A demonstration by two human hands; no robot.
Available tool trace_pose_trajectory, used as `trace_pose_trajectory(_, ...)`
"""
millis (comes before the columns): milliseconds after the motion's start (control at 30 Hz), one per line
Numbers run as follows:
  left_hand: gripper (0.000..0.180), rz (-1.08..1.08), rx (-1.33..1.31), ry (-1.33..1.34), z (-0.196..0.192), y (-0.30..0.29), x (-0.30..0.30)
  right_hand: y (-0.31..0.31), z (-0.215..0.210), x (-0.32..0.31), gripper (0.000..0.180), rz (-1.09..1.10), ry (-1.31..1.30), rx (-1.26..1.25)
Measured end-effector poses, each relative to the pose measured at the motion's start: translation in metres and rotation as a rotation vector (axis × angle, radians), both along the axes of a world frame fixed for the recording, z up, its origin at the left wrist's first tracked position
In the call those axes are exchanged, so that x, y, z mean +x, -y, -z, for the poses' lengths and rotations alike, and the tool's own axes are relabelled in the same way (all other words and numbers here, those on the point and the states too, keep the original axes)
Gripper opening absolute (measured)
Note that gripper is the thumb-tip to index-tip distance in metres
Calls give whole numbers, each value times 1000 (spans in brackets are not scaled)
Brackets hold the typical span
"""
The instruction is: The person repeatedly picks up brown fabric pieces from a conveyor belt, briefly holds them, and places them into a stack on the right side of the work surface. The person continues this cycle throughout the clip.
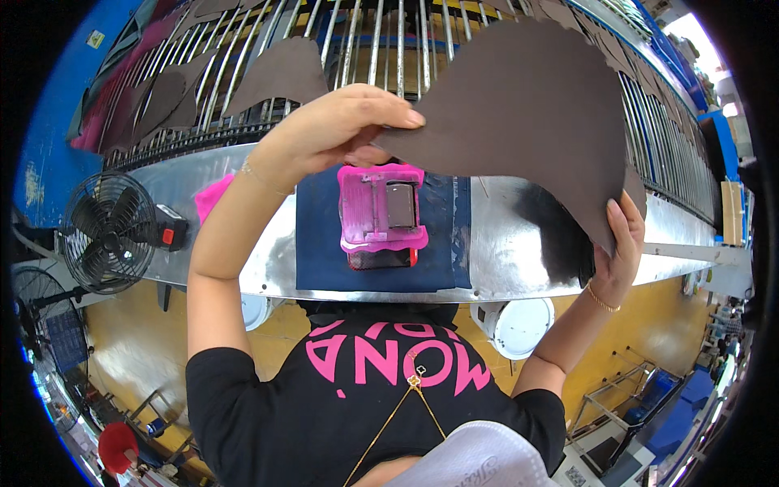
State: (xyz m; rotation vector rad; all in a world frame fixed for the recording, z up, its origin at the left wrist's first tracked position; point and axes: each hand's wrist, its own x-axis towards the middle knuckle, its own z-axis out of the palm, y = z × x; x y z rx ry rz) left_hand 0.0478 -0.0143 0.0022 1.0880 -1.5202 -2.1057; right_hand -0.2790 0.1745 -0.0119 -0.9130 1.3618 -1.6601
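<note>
I hold a large dark brown cut sheet (527,105) up over the metal bench (503,252). My left hand (333,126) pinches its left point between thumb and fingers. My right hand (621,239) grips its lower right corner. Below the sheet, a pink-stained roller device (381,211) sits on a dark blue mat (324,243) on the bench. The sheet hides part of the bar rack behind it.
A rack of metal bars (357,40) beyond the bench carries several more brown cut pieces (280,73). A black fan (105,231) stands at the left. Two white buckets (519,325) sit under the bench's near edge. A pink rag (213,196) lies on the bench.
</note>
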Motion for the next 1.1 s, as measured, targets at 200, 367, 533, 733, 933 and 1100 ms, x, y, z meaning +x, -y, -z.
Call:
trace_pose_trajectory(200,13,-154,120,-208,15,8,37,34,-3,27,36,-107,66,60)
trace_pose_trajectory(367,18,-2,88,-280,18,20,49,45,-2,33,28,-177,83,-2)
trace_pose_trajectory(533,17,13,84,-340,22,23,56,50,-5,39,28,-216,107,-12)
trace_pose_trajectory(733,19,-100,-11,-196,15,17,59,54,-3,46,34,-175,15,27)
trace_pose_trajectory(933,16,-38,-950,245,-4,15,99,56,26,73,42,-291,-307,-66)
trace_pose_trajectory(1100,13,-344,-1228,302,-10,-4,147,71,44,127,23,-340,-601,-105)
